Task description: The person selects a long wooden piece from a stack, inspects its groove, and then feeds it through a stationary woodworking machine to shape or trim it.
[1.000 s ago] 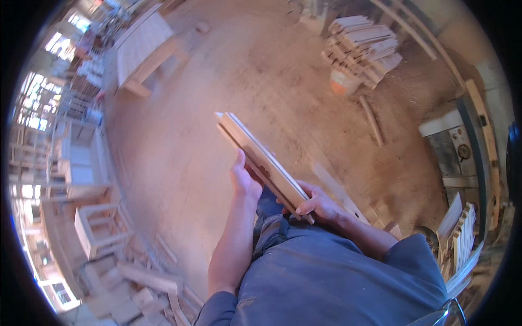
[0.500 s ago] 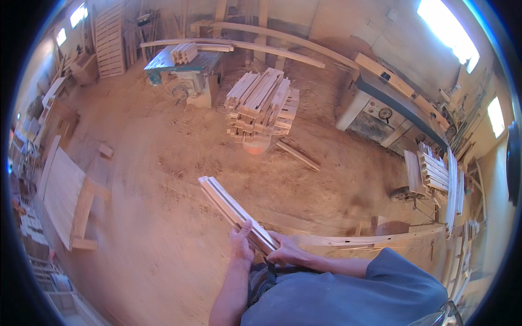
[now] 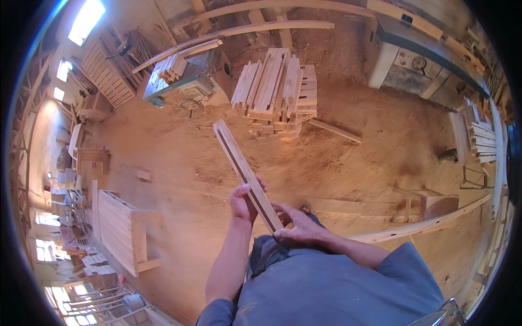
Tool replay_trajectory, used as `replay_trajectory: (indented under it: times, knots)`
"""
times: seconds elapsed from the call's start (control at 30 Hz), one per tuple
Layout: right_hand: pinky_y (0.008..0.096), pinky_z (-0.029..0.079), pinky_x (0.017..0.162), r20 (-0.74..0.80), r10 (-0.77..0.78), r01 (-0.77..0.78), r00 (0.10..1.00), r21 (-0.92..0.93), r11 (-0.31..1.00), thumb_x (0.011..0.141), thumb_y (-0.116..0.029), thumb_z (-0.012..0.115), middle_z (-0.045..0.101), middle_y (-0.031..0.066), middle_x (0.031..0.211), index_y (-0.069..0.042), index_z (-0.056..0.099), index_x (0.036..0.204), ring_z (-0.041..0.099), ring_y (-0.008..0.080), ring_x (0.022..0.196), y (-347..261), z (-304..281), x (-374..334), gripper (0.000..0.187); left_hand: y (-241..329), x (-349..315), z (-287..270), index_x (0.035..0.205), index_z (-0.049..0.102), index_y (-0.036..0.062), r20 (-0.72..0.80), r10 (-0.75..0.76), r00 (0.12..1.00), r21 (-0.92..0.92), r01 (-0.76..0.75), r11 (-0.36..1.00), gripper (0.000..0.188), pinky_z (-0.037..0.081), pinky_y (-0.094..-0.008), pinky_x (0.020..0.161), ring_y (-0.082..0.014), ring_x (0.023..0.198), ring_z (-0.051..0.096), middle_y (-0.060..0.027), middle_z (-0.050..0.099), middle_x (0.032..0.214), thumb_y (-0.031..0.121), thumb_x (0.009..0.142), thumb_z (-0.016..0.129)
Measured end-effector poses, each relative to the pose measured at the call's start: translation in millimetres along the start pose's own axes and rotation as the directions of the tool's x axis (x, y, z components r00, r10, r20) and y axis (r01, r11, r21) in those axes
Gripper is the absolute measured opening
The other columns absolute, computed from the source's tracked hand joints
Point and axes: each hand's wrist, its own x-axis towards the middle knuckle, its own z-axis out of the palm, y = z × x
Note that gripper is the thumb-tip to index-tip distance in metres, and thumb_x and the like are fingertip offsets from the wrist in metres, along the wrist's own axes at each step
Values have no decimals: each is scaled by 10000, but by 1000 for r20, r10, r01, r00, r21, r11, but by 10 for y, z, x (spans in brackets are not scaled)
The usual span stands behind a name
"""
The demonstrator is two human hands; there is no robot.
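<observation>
A long wooden piece with a dark groove along its length (image 3: pixel 239 157) slants up and to the left in front of my body. Whether it is one piece or more pressed together I cannot tell. My left hand (image 3: pixel 244 203) is closed around its middle, thumb on the near side and fingertips showing past the far side. At the lower end my right hand (image 3: pixel 298 224) grips it between thumb and fingers. Ahead of the held wood, a stack of similar grooved wooden pieces (image 3: pixel 272 87) rises from the dusty floor.
Back left stands a machine table (image 3: pixel 187 81) carrying several wooden pieces. A large grey machine (image 3: pixel 416 60) is at the back right. A wooden panel frame (image 3: pixel 117 228) lies at left. One loose stick (image 3: pixel 335 131) rests beside the stack, and a long beam (image 3: pixel 424 228) runs along my right.
The wood has been raised and turned steeper, with both hands still on it. My view has swung left, so the stack and machines appear farther right or higher.
</observation>
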Motion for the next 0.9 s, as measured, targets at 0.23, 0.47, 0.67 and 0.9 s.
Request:
replay_trajectory:
  times: [0.23, 0.47, 0.67, 0.9]
  knots:
    - [372, 508, 975, -213, 78, -21, 974, 257, 966, 870, -160, 761, 557, 155, 1372, -49, 372, 1526, 603, 231, 1138, -234, -611, 46, 770, 3, 774, 787, 1229, 556, -11, 298, -34, 954, -49, 51, 997, 639, 527, -434, 830, -338, 940, 605, -197, 633, 1036, 335, 702, 666]
    - [305, 546, 860, -519, 237, -118, 821, 252, 961, 875, -42, 702, 665, 125, 1203, -14, 535, 1388, 648, 163, 978, 399, -1166, 53, 540, 43, 1822, 931, 1195, 556, -38, 222, -95, 970, -15, 101, 995, 639, 533, -448, 820, -345, 911, 614, -192, 618, 1003, 355, 703, 664]
    - [309, 554, 811, -667, 413, -311, 621, 274, 910, 874, -74, 689, 693, 143, 1116, 44, 550, 1348, 671, 180, 920, 583, -1802, -20, 508, 67, 3203, 1179, 1149, 573, 10, -271, 77, 959, 29, -71, 997, 370, 525, -415, 884, -275, 969, 629, -107, 613, 1028, 97, 806, 681]
    - [313, 553, 803, -685, 541, -342, 487, 420, 840, 872, -53, 671, 690, 155, 1119, 51, 557, 1318, 673, 191, 932, 106, -2430, 497, 471, 43, 4650, 1378, 1253, 526, -21, -620, 222, 752, 180, -139, 974, 555, 525, -424, 846, -260, 971, 620, -127, 618, 1082, 44, 763, 778]
